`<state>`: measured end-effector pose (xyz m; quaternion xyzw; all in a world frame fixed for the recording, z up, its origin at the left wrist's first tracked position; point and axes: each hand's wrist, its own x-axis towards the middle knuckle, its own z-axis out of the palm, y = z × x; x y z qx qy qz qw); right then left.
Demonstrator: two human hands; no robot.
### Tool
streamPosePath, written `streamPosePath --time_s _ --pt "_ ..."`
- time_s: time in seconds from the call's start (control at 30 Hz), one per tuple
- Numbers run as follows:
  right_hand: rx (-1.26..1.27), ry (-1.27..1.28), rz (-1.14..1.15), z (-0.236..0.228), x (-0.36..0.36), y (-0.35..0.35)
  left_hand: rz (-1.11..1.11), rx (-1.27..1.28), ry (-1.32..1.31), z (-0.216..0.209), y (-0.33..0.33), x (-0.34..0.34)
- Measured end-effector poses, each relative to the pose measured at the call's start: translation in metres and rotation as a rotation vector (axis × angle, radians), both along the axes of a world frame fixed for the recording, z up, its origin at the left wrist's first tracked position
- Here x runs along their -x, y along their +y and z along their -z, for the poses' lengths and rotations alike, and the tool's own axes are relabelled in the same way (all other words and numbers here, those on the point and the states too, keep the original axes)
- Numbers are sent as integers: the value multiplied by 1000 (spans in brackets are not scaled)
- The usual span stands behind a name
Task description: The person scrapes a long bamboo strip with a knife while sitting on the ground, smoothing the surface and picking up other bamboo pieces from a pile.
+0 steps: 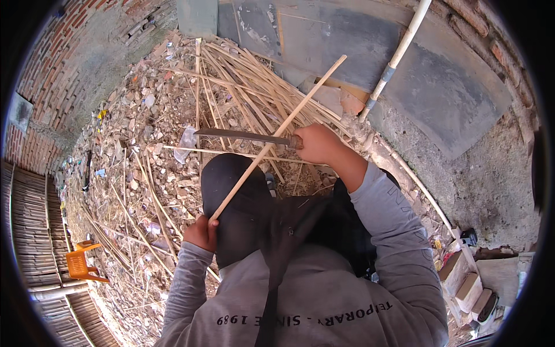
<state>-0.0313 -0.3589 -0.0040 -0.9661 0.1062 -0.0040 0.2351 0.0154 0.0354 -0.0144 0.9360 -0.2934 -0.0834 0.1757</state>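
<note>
My left hand is closed round the lower end of a long pale strip of split bamboo. The strip slants up and to the right across my dark-clad knee, its far end raised over the ground. In my right hand is the handle of a machete with a long dark blade pointing left. Near its handle the blade crosses the bamboo strip; whether the edge touches it I cannot tell. Beyond my hands lies a loose pile of similar bamboo strips.
Rubble, straw and litter cover the ground. An orange plastic chair stands at the left by a bamboo-slat panel. A pale pipe leans against the wall at the upper right. Blocks lie at the lower right.
</note>
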Motion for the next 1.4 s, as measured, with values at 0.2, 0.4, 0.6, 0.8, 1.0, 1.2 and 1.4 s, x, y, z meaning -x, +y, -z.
streamPosePath --time_s 0.2,0.4,0.6,0.8,1.0,1.2,1.4 --pt "-104 85 37 -1 -2 -5 6 44 28 4 -5 -1" --pt "-19 -56 125 -1 3 -10 17 -2 16 1 -2 -2" --pt "-60 125 34 -14 1 -5 20 27 -34 5 -2 3" --pt "-93 67 118 8 -4 -21 -9 -33 -61 5 -2 -1" --pt "-89 5 25 11 1 -9 9 23 -33 3 -9 -1" --pt "-77 18 141 2 -1 -14 12 -5 1 -2 -2 -3" --pt "-63 83 100 -3 -6 -19 13 13 -10 3 -4 0"
